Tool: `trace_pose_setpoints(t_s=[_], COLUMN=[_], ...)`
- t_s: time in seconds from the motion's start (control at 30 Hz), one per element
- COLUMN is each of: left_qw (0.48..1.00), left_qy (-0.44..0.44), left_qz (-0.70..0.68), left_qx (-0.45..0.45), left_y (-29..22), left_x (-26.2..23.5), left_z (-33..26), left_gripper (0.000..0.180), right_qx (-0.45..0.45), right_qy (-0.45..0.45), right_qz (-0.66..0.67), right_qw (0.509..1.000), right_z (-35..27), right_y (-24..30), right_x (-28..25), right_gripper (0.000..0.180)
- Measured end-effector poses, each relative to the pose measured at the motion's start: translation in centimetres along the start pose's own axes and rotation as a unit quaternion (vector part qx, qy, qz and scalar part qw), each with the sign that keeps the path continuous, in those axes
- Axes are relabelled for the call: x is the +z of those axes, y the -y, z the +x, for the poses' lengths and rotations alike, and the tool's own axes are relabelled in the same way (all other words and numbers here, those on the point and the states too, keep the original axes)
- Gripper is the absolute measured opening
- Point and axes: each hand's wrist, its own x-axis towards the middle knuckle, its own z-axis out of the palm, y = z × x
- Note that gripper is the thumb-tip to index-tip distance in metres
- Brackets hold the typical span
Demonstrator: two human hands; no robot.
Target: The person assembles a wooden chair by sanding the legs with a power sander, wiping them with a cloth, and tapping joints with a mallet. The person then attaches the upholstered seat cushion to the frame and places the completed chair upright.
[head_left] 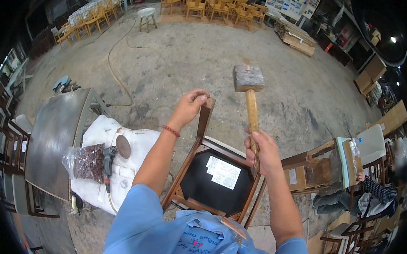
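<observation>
My right hand (pixel 264 152) is wrapped round the wooden handle of a mallet (pixel 251 104), whose worn grey block head is raised to the right of the chair leg. In front of me a dark brown wooden chair (pixel 187 174) lies turned over, its black seat underside (pixel 195 185) facing up with white paper labels (pixel 224 172) on it. One chair leg (pixel 205 120) points up and away from me. At its end my left hand (pixel 189 108) is closed in a pinch on a small brown piece (pixel 207 96), mostly hidden by the fingers.
Left, a white padded cloth (pixel 96 197) bears a bag of small brown pieces (pixel 89 163), a power tool (pixel 108 162) and a round disc (pixel 123 146). Beside it stands a metal-topped table (pixel 52 144). A hose (pixel 110 63) crosses the floor. Right are cardboard boxes (pixel 316 172) and a seated person (pixel 375 196).
</observation>
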Motion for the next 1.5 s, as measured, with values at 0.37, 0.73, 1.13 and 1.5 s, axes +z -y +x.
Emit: trace_pose_setpoints(t_s=[0.37, 0.73, 1.13, 1.5], left_qw=[0.992, 0.988, 0.984, 0.994], left_qy=[0.062, 0.054, 0.050, 0.026], left_qz=[-0.079, -0.123, -0.154, -0.091], left_qx=[-0.070, -0.077, -0.069, -0.052], left_y=[1.4, 2.3, 2.9, 8.6], left_x=[0.7, 0.6, 0.4, 1.7], left_z=[0.7, 0.9, 0.4, 0.0], left_gripper=[0.028, 0.025, 0.041, 0.050], right_qx=[-0.043, -0.135, -0.295, -0.135], right_qy=[-0.031, -0.037, -0.043, -0.035], right_qz=[-0.151, -0.443, -0.492, -0.598], right_qw=[0.987, 0.885, 0.818, 0.789], right_z=[-2.9, -1.6, -1.4, 0.7], right_y=[-2.0, 0.7, 8.3, 4.0], right_x=[-4.5, -1.6, 3.3, -4.4], right_gripper=[0.024, 0.050, 0.050, 0.037])
